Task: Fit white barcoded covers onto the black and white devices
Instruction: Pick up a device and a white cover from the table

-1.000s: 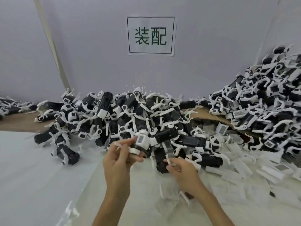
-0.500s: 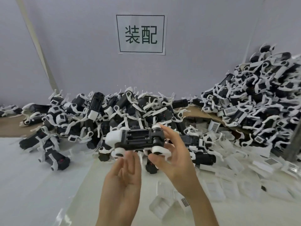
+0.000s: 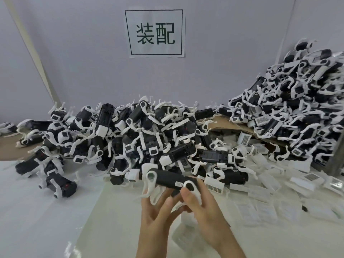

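A black and white device (image 3: 167, 178) lies sideways in front of me, above the table, with its white arms hanging down. My right hand (image 3: 202, 209) grips its right end, thumb on the white oval joint. My left hand (image 3: 158, 211) supports it from below with straight fingers among the white arms. A white barcoded cover (image 3: 214, 185) lies on the table just right of the device. Several more covers (image 3: 264, 209) are scattered at the right.
A long heap of black and white devices (image 3: 130, 138) fills the middle of the table. A taller heap (image 3: 297, 108) rises at the right over a cardboard sheet (image 3: 223, 125). A paper sign (image 3: 155, 33) hangs on the grey wall.
The device has been rolled over: its open underside faced me before, now its smooth black side does. It sits lower, and my left hand's fingers have come up beneath it.
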{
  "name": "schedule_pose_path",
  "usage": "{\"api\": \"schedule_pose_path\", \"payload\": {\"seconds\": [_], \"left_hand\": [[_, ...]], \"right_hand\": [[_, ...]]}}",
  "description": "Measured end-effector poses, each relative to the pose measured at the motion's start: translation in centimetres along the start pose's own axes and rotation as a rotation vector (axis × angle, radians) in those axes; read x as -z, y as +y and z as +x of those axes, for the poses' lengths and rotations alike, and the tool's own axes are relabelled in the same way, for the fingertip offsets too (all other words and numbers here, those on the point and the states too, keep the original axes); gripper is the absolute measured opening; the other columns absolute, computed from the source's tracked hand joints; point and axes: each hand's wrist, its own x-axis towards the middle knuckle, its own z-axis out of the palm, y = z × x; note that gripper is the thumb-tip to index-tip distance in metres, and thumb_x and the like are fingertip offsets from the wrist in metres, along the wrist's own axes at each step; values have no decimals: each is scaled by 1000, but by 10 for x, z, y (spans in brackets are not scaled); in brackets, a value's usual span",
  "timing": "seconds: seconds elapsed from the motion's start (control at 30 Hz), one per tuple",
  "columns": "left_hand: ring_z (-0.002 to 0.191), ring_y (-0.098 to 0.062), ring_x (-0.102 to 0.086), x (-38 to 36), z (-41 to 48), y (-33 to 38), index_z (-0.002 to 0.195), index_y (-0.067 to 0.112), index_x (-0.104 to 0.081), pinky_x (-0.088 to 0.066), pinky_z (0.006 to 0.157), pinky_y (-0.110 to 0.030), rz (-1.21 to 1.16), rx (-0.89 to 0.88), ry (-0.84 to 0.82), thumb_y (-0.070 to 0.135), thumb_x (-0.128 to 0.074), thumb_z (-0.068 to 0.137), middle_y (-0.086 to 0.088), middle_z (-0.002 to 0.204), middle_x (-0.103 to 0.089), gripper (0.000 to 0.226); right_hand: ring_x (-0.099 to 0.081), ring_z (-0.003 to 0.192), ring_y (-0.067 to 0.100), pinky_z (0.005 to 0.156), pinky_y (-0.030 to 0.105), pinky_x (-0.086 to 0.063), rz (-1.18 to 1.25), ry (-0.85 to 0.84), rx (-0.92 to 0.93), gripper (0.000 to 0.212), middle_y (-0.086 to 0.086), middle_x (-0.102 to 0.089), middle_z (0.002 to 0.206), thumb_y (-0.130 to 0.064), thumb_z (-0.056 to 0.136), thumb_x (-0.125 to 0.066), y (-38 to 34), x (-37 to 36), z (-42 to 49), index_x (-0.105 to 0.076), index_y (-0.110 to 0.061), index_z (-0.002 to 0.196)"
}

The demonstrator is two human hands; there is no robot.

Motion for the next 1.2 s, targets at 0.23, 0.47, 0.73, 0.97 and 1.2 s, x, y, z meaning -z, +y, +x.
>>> {"api": "schedule_pose_path", "payload": {"seconds": [0.23,0.47,0.73,0.97,1.2], "left_hand": [[78,-21,-72,14,2,-12,131,26,-53,-58,65,-27,65,-152,253,22,-71,75,-13,102,-76,59],[85,-26,-76,24,5,-17,136,16,-47,-59,63,-24,88,-147,391,29,-75,70,-8,104,-76,72],[76,-17,-75,24,6,-21,125,28,-52,-57,59,-23,125,-118,362,36,-79,62,-2,96,-77,69],[72,-19,-73,23,6,-21,127,30,-51,-55,57,-22,159,-130,319,25,-85,72,-4,97,-77,65],[76,-23,-72,16,2,-19,128,37,-49,-53,60,-24,245,-151,203,41,-81,62,-10,102,-76,74]], "right_hand": [[-61,111,-4,90,14,-46,-118,-80,-88,44,-27,-63,118,-67,92,-43,1,16,-9,-47,-56,135],[-50,116,-2,103,20,-37,-839,-196,-194,41,-29,-53,122,-30,91,-68,9,38,-14,-56,-46,127],[-63,91,-5,74,7,-43,-575,160,-125,32,-18,-70,91,-17,90,-71,30,31,-6,-62,-48,92],[-74,77,21,71,16,-53,66,206,51,31,-3,-77,102,-13,91,-65,6,25,-6,-60,-25,119],[-70,73,26,67,25,-55,201,201,119,34,4,-75,103,-31,85,-63,-13,18,-8,-67,-36,119]]}}
